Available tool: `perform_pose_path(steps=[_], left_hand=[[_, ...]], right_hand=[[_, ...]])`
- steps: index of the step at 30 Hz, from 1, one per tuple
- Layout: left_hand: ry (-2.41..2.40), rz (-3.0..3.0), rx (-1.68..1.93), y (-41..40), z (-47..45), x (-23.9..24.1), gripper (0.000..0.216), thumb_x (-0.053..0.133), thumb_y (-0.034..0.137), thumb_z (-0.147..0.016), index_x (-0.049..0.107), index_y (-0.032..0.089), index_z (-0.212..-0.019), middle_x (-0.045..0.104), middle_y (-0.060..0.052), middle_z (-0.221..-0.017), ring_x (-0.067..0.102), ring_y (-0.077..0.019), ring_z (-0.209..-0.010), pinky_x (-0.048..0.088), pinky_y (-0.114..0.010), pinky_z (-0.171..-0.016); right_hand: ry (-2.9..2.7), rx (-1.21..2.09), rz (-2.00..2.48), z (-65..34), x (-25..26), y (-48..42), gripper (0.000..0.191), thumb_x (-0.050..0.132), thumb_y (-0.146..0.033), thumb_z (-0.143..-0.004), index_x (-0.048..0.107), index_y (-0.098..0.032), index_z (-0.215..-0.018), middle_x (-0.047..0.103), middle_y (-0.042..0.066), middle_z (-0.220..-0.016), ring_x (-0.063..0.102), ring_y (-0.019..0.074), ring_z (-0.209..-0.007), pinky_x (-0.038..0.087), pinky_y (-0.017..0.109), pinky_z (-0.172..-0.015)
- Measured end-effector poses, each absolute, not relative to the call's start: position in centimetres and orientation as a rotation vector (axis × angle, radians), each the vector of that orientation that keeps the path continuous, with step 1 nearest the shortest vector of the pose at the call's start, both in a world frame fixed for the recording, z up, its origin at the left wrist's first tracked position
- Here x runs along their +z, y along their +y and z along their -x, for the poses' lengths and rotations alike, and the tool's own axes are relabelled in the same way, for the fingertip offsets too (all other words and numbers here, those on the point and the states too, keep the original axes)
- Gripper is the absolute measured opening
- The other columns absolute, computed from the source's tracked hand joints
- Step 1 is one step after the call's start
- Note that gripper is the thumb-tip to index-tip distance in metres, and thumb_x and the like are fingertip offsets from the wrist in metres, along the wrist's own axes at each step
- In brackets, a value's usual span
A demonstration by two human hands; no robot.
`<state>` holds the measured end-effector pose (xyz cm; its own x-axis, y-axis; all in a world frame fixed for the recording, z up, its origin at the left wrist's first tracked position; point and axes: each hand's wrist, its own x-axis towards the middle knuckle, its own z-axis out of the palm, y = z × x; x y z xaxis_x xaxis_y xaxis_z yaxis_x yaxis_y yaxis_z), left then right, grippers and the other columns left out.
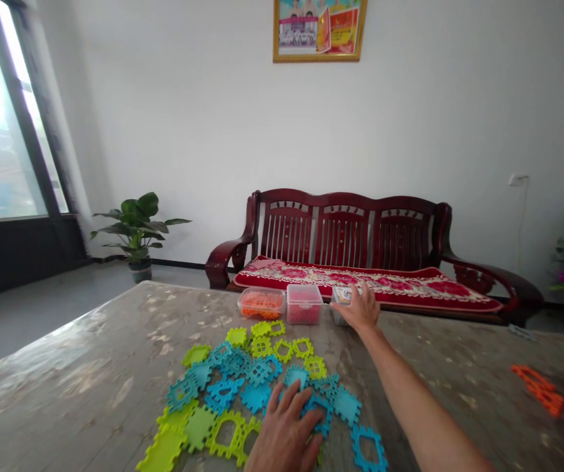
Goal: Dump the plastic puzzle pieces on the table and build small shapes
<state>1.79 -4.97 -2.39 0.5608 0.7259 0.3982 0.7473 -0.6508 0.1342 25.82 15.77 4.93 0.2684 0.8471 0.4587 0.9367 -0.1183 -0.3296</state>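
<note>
Blue plastic interlocking tiles (259,372) with toothed edges lie in the middle of the tabletop, some solid and some with window-like openings. Similar lime-green tiles (199,427) lie in front of them and behind them. My left hand (286,426) rests palm down on the blue tiles, fingers spread, hiding some of them. Farther off, my right hand (364,310) reaches over a small clear plastic box (339,314) with a label on its lid. Its thumb is at the box's near left and its fingers curve over the right part, which they hide.
Left of that box stand a clear container with a pink lid (304,305) and one with orange pieces (262,303). Orange tiles (540,390) lie at the right of the stone-patterned table (90,367). Beyond it are a wooden bench (340,229) and a potted plant (139,226).
</note>
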Motion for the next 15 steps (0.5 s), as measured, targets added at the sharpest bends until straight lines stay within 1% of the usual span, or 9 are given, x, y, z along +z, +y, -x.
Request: perform_pose_path(steps=[2,5,7,10,15], left_hand=[[-1.295,2.722,-0.678,-4.8,-1.9,-2.8,0.029,0.055,0.042,-0.090,0.061,0.039,-0.118,0.058,0.003,-0.137,0.047,-0.0297,-0.131,0.033,-0.056,-0.114],[-1.337,2.715,-0.689,-4.8,-2.1,-3.2,0.027,0.054,0.046,-0.090,0.063,0.039,-0.115,0.059,0.003,-0.136,0.048,-0.0297,-0.130,0.031,-0.057,-0.115],[-1.368,2.719,-0.692,-4.9,-2.2,-3.1,0.029,0.053,0.048,-0.091,0.062,0.039,-0.116,0.058,0.002,-0.136,0.048,-0.0295,-0.130,0.029,-0.058,-0.116],[-1.399,2.749,-0.682,-5.2,-2.4,-2.6,0.030,0.052,0.049,-0.091,0.062,0.038,-0.118,0.058,0.001,-0.137,0.047,-0.0297,-0.131,0.027,-0.059,-0.116],[-1.437,2.779,-0.680,-5.6,-2.5,-1.3,0.029,0.052,0.045,-0.092,0.061,0.038,-0.119,0.058,0.001,-0.136,0.047,-0.0302,-0.132,0.028,-0.061,-0.115]], right_hand=[[-1.626,-0.222,2.005,-25.6,5.0,16.0,0.081,0.060,-0.066,-0.073,0.046,-0.022,-0.140,0.028,0.016,-0.155,0.023,0.0388,-0.141,0.026,0.058,-0.105],[-1.671,-0.236,2.008,-25.5,5.3,15.7,0.063,0.055,-0.059,-0.079,0.057,-0.020,-0.130,0.042,0.016,-0.146,0.035,0.0374,-0.133,0.034,0.056,-0.099],[-1.694,-0.238,2.018,-25.5,5.5,15.3,0.055,0.055,-0.053,-0.080,0.061,-0.020,-0.124,0.050,0.015,-0.139,0.041,0.0362,-0.127,0.037,0.055,-0.096],[-1.698,-0.241,2.035,-25.5,5.9,14.5,0.051,0.056,-0.049,-0.079,0.062,-0.022,-0.122,0.056,0.013,-0.133,0.044,0.0354,-0.122,0.038,0.055,-0.094],[-1.685,-0.268,2.013,-25.4,6.0,11.8,0.051,0.058,-0.047,-0.078,0.064,-0.020,-0.120,0.058,0.015,-0.129,0.046,0.0361,-0.117,0.039,0.054,-0.092]])
